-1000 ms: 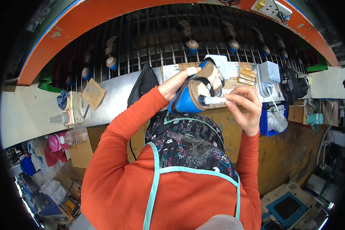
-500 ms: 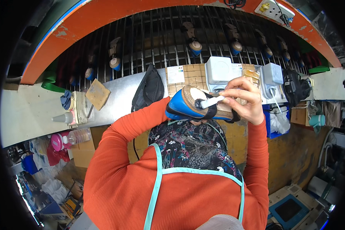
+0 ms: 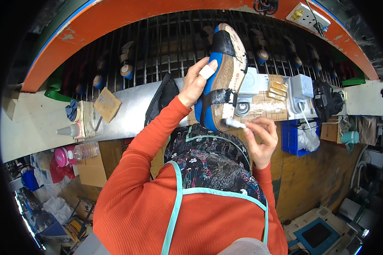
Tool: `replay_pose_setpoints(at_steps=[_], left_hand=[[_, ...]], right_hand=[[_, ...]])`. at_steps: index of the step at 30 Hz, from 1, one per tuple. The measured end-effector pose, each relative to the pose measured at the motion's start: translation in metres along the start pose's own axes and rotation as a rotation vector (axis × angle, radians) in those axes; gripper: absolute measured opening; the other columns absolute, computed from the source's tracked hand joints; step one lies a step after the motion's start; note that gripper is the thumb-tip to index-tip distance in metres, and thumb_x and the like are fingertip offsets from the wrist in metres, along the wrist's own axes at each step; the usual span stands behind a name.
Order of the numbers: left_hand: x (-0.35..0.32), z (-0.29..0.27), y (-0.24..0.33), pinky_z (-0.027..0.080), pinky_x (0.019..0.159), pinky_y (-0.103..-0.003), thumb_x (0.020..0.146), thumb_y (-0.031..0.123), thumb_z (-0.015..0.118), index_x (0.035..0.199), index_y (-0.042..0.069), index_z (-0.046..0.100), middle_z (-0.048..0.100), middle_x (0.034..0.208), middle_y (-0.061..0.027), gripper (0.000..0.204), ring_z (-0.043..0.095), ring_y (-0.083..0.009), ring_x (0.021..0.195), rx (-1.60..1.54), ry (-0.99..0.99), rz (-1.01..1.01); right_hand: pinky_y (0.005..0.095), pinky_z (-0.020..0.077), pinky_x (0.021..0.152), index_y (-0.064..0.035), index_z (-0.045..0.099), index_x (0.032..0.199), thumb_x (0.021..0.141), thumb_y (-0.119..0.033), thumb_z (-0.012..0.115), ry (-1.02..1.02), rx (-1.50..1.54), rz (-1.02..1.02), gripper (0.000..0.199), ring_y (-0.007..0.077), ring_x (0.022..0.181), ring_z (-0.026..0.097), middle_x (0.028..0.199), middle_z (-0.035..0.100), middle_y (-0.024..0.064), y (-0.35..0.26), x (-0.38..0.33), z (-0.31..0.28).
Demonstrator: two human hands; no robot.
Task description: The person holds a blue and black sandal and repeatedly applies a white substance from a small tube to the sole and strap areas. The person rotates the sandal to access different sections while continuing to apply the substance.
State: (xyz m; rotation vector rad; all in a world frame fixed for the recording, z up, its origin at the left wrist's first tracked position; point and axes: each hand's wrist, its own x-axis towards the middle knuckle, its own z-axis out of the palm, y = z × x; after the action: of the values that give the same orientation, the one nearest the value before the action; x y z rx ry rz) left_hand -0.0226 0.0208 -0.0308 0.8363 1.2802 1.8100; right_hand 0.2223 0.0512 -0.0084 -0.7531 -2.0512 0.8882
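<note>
My left hand [image 3: 195,83], with white tape round the thumb, grips the side of a sandal [image 3: 222,75] on a blue last. The sandal stands on end over the bench, its cork-like brown underside and pale sole facing me, with black straps wrapped over the edges. In the fingertips of my right hand [image 3: 263,139] is a small white-handled brush [image 3: 237,123]. Its bristles rest against the lower end of the sandal's underside.
Several lasted shoes [image 3: 126,70] sit on the dark barred rack behind the bench. White square containers [image 3: 301,86] stand on the right, by yellowish blocks [image 3: 277,88]. A brown pad [image 3: 107,105] and a black mesh bag [image 3: 158,102] lie left. A blue bin [image 3: 290,138] hangs below.
The sandal has turned from lying sideways to standing on end, and my left hand has come into view. My right hand has moved down and left with the brush.
</note>
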Motion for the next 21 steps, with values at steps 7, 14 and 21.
replay_pose_setpoints(at_steps=[7, 14, 21], left_hand=[[-0.01, 0.01, 0.008, 0.049, 0.072, -0.027, 0.088, 0.037, 0.065, 0.113, -0.003, 0.06, 0.068, 0.088, -0.0115, 0.048, 0.062, -0.0111, 0.079, 0.283, -0.021, 0.084], [-0.013, 0.008, 0.014, 0.05, 0.075, -0.029, 0.088, 0.04, 0.064, 0.114, -0.003, 0.059, 0.068, 0.092, -0.0135, 0.051, 0.064, -0.0145, 0.082, 0.359, -0.061, 0.06], [-0.011, 0.003, -0.001, 0.049, 0.075, -0.028, 0.09, 0.037, 0.062, 0.114, -0.003, 0.06, 0.068, 0.094, -0.0106, 0.046, 0.062, -0.0114, 0.083, 0.196, -0.088, -0.015]], right_hand=[[0.0295, 0.0307, 0.076, -0.0134, 0.076, 0.095, 0.073, -0.013, 0.079, 0.187, -0.289, -0.141, 0.022, 0.0121, 0.073, 0.049, 0.096, 0.061, -0.0001, 0.01, 0.024, 0.001], [0.0298, 0.0296, 0.075, -0.0144, 0.076, 0.093, 0.072, -0.011, 0.079, -0.019, -0.27, -0.163, 0.021, 0.0112, 0.069, 0.049, 0.092, 0.062, -0.0013, 0.006, 0.025, -0.003], [0.0279, 0.0334, 0.072, -0.012, 0.076, 0.091, 0.073, -0.01, 0.079, -0.246, -0.111, -0.055, 0.018, 0.0094, 0.063, 0.05, 0.093, 0.063, 0.0006, 0.011, 0.03, -0.014]])
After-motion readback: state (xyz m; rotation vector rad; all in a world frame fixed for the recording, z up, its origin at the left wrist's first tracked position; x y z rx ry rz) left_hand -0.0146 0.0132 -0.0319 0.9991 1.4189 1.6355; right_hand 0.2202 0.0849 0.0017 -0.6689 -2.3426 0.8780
